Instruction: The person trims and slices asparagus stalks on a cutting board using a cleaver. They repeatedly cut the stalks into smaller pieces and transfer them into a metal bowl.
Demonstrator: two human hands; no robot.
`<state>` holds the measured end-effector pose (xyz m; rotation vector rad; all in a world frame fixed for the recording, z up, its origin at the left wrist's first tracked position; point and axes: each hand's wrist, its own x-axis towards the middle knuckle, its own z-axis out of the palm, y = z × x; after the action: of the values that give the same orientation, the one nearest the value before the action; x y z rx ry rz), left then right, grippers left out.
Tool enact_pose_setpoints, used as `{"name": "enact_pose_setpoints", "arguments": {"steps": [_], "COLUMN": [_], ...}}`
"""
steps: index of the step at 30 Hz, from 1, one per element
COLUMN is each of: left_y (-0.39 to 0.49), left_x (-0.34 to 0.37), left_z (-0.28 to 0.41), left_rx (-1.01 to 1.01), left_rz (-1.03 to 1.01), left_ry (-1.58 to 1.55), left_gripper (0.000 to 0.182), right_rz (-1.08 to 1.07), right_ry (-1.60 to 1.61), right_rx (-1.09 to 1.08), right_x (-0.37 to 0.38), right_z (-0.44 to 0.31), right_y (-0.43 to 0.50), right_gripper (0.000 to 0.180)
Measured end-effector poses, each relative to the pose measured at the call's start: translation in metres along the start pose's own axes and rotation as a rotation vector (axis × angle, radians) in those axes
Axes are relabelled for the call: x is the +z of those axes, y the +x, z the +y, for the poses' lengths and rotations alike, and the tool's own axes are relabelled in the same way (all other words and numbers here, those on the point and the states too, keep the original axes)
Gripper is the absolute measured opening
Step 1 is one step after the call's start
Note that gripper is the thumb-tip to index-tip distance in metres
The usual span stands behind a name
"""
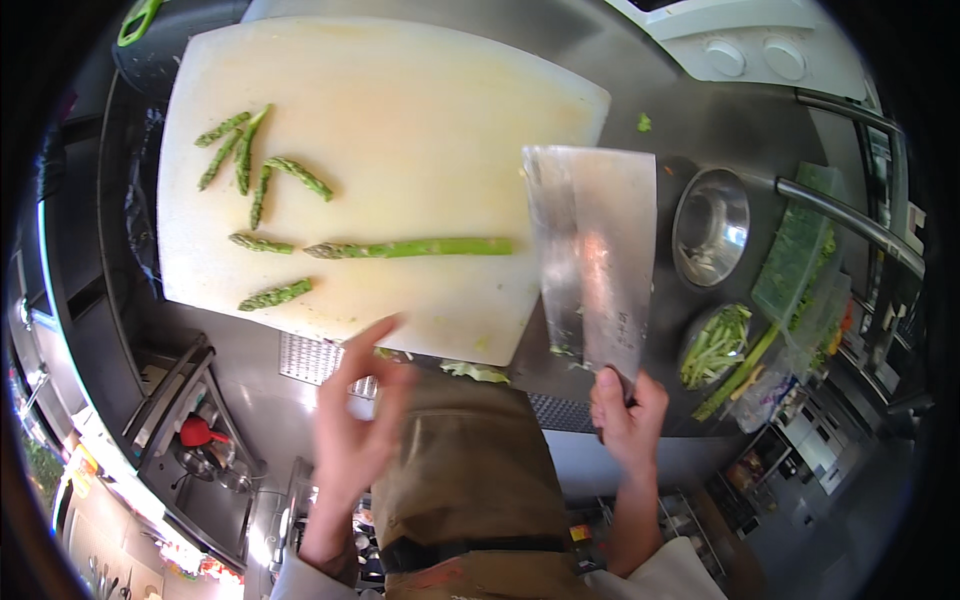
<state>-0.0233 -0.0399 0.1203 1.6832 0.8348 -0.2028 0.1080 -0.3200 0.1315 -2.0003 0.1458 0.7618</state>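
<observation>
My right hand (630, 412) grips the handle of a broad cleaver (600, 255), its blade upright in the picture, over the right edge of a white cutting board (420, 97). My left hand (364, 405), blurred, is empty with the fingers apart, at the board's near edge. One long asparagus spear (420, 247) lies across the board, its tip to the left. Several short asparagus tips lie on the board's left part, among them one (275, 294) below the long spear and one (261, 244) just left of its tip.
Right of the cleaver stand a steel bowl (711, 227) and a bowl of cut green pieces (716, 345). Beside them are a long green stalk (739, 373) and a clear plastic container (796, 247) with greens. A black container (154, 52) is at the board's far left corner.
</observation>
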Motion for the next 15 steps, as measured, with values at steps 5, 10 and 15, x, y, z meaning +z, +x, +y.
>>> {"name": "enact_pose_setpoints", "arguments": {"steps": [5, 10, 15], "left_y": [0.031, 0.03, 0.041], "left_x": [0.106, 0.113, 0.104], "left_z": [0.021, 0.007, 0.009], "left_rx": [-0.048, -0.118, -0.026], "left_rz": [-0.244, -0.32, -0.411], "left_ry": [-0.682, -0.662, -0.585], "left_gripper": [0.062, 0.037, 0.036], "right_rz": [-0.11, -0.127, -0.117], "right_ry": [0.403, 0.448, 0.394], "right_rx": [0.129, 0.146, 0.12], "right_x": [0.007, 0.009, -0.002], "right_z": [-0.021, -0.019, -0.018], "right_y": [0.001, 0.006, 0.007], "right_gripper": [0.021, 0.023, 0.022]}}
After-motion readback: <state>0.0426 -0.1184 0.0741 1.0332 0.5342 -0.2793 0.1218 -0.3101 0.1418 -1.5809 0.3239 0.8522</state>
